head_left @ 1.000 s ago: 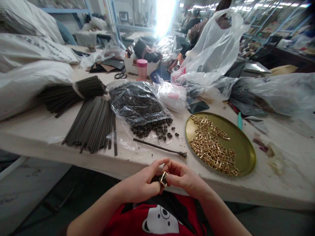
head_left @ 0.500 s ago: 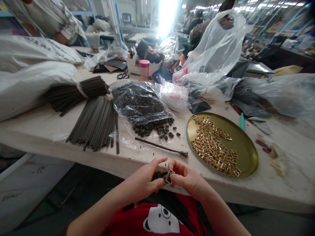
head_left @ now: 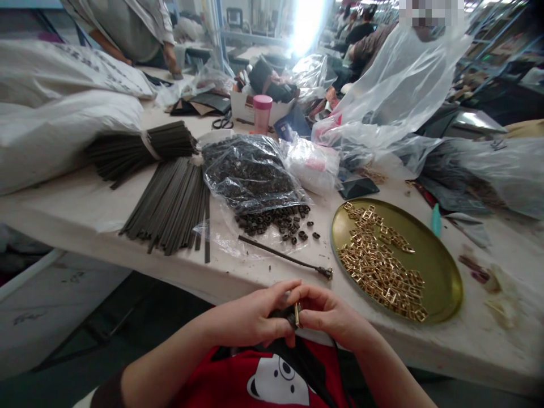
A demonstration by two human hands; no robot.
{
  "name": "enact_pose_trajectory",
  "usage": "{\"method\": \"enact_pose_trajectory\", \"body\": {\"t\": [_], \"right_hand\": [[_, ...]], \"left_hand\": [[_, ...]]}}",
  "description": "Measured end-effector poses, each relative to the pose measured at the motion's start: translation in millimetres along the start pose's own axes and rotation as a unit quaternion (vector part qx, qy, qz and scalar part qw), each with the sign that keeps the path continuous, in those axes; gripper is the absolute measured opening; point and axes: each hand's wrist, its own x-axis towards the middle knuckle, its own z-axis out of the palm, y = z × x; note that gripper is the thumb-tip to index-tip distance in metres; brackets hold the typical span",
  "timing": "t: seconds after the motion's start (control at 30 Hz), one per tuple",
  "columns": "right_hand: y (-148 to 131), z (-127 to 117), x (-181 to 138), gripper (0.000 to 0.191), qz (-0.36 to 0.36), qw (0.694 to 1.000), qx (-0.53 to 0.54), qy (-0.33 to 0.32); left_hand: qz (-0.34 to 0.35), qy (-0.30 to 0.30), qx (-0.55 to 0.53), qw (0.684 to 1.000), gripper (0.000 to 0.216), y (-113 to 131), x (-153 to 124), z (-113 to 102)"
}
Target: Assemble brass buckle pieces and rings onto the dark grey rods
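Note:
Over the table's front edge, my left hand (head_left: 244, 317) is closed around a dark strap (head_left: 277, 313), most of it hidden by the fingers. My right hand (head_left: 334, 314) pinches a gold buckle (head_left: 297, 315) against the strap's end, and the two hands touch. Whether the strap passes through the buckle I cannot tell. Just beyond them lies another dark strap (head_left: 274, 253) with a buckle at its right end. To the right, a round gold tray (head_left: 442, 283) bears a heap of gold buckles (head_left: 382, 277). Small black loops (head_left: 259, 220) spill from a clear plastic bag (head_left: 255, 170).
On the left lie a fan of dark strips (head_left: 170, 209), a tied bundle (head_left: 168, 141) and white sacks (head_left: 63, 124). Behind stand a pink-lidded jar (head_left: 262, 113), scissors (head_left: 222, 122) and a large clear bag (head_left: 395, 90). Co-workers are farther back, one at upper left (head_left: 140, 34).
The buckle has turned from showing its open frame to nearly edge-on, and my hands have drawn closer together around it. The view has shifted slightly, moving the table's things rightward.

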Motion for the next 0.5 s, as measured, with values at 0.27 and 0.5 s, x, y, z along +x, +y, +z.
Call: {"method": "enact_pose_trajectory", "body": {"t": [0.27,0.5], "right_hand": [[16.3,-9.6,5.0,0.022,-0.043,0.991,0.049,0.114],[16.6,-4.0,7.0,0.022,-0.035,0.990,0.055,0.123]], "left_hand": [[0.023,0.121,-0.013,0.992,0.018,-10.0,8.9,1.6],[0.008,0.141,0.047,0.989,0.009,-7.2,6.9,2.1]]}}
